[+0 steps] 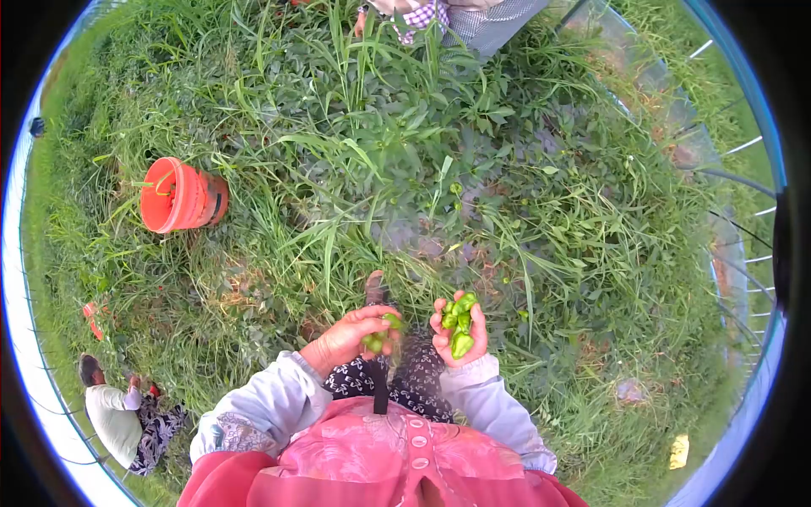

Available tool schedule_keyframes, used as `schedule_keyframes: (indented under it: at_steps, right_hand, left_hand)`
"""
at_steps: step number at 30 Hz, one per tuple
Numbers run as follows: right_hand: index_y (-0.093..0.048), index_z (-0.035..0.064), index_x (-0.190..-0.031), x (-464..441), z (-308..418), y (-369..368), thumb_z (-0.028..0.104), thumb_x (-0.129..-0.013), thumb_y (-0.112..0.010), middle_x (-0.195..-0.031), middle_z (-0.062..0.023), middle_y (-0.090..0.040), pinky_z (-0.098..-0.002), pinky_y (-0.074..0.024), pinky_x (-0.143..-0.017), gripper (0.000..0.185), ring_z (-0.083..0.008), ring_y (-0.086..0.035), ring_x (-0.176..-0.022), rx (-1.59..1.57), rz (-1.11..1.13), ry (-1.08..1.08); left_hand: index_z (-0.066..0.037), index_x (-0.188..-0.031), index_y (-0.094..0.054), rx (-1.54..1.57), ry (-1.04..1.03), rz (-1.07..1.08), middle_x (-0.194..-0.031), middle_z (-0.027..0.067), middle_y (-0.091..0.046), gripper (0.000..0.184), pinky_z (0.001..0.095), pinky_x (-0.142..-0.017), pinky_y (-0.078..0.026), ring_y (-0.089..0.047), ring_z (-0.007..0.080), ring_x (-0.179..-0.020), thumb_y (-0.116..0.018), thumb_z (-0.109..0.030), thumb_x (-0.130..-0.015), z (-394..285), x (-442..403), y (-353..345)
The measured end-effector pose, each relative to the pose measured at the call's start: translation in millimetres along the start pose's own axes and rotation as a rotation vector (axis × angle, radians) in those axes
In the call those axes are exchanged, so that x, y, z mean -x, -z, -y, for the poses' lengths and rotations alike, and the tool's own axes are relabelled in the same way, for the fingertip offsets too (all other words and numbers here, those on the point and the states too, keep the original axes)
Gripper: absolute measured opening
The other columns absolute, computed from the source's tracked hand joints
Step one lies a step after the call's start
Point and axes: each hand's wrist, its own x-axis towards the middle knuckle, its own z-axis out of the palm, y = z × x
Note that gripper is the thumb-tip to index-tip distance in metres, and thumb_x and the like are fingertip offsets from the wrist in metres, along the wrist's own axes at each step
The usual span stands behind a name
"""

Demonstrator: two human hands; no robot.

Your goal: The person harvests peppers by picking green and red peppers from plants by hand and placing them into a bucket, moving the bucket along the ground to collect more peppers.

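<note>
Several small, wrinkled green peppers rest in my right hand, its palm turned up and its fingers curled round them. Across from it, my left hand grips green peppers between thumb and fingers; these look slightly blurred. Both hands are held in front of my body, apart from each other, above my patterned trousers. Leafy pepper plants with a few green fruits grow just ahead, mixed with tall grass.
An orange bucket lies tilted in the grass on the left, some green inside it. Another person crouches at the lower left near a red-orange object. A further person is at the top. A yellow piece lies lower right.
</note>
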Motion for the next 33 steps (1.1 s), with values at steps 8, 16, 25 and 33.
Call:
schedule_keyframes:
  at_steps: [8, 16, 25, 33]
  right_hand:
    - [-0.05, 0.0235, -0.118, -19, 10, -30, 0.036, -0.088, -0.053, -0.109, -0.0074, -0.051, -0.0274, -0.0473, -0.052, 0.032, -0.0206, -0.056, -0.087, 0.285, -0.07, -0.143]
    - [-0.047, 0.021, -0.121, -123, -66, -92, 0.025, -0.086, -0.056, -0.113, -0.0076, -0.055, -0.0352, -0.0544, -0.059, 0.036, -0.0255, -0.057, -0.099, 0.579, -0.139, -0.308]
    - [-0.045, 0.0149, -0.123, -373, -334, -126, 0.02, -0.084, -0.06, -0.104, -0.0036, -0.055, -0.0342, -0.0521, -0.062, 0.042, -0.0194, -0.058, -0.093, 0.944, -0.044, -0.695]
    - [-0.038, 0.0101, -0.118, -539, -597, -146, 0.027, -0.081, -0.059, -0.111, -0.0059, -0.05, -0.0454, -0.0475, -0.072, 0.046, -0.0238, -0.054, -0.097, 0.901, 0.043, -0.663]
  left_hand:
    - [-0.008, -0.119, -0.047, 0.385, -0.227, -0.056, -0.101, 0.0139, -0.059, 0.035, 0.0244, -0.049, -0.047, -0.062, 0.0227, -0.083, -0.052, -0.025, -0.088, 56, 54, 31]
    - [-0.009, -0.119, -0.047, 0.647, -0.437, -0.063, -0.105, 0.0135, -0.058, 0.035, 0.0319, -0.061, -0.052, -0.06, 0.0269, -0.093, -0.052, -0.024, -0.087, 4, 67, 118]
    - [-0.009, -0.12, -0.045, 0.77, -0.741, -0.264, -0.109, 0.0144, -0.056, 0.035, 0.0387, -0.075, -0.052, -0.058, 0.0277, -0.097, -0.05, -0.02, -0.087, -115, 130, 346]
    - [-0.006, -0.122, -0.042, 0.617, -0.883, -0.718, -0.119, 0.0093, -0.051, 0.041, 0.0364, -0.084, -0.045, -0.053, 0.0216, -0.101, -0.047, -0.03, -0.089, -230, 232, 590]
